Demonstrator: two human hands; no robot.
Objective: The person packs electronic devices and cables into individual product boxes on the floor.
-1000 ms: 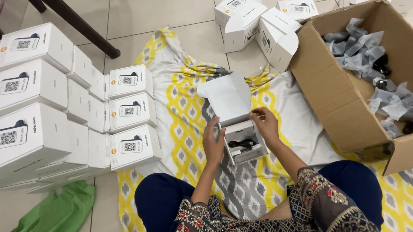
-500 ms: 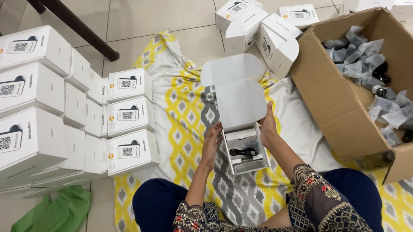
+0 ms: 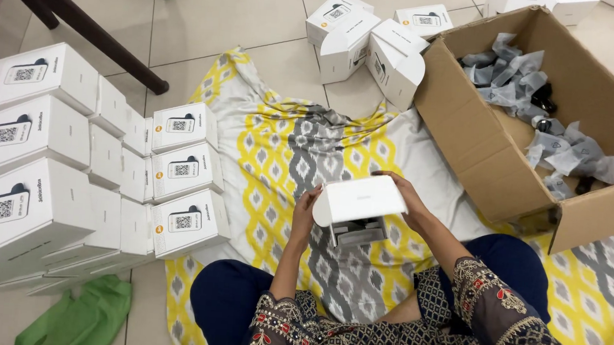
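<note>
I sit on a yellow, grey and white patterned cloth (image 3: 279,156) with a small white box (image 3: 356,206) held over my lap. Its lid is folded down almost flat over the body, and a dark item shows in the gap underneath. My left hand (image 3: 305,207) grips the box's left side. My right hand (image 3: 405,194) holds the right edge and the lid.
Stacks of matching white boxes (image 3: 41,168) stand at the left. A few more white boxes (image 3: 363,39) lie on the tiles ahead. A large cardboard carton (image 3: 495,157) with grey bagged items (image 3: 535,109) is at the right. A green bag (image 3: 81,319) and dark chair legs (image 3: 93,35) are nearby.
The box lid stood open and upright; it has swung down over the body. Both hands have shifted up onto the lid's edges.
</note>
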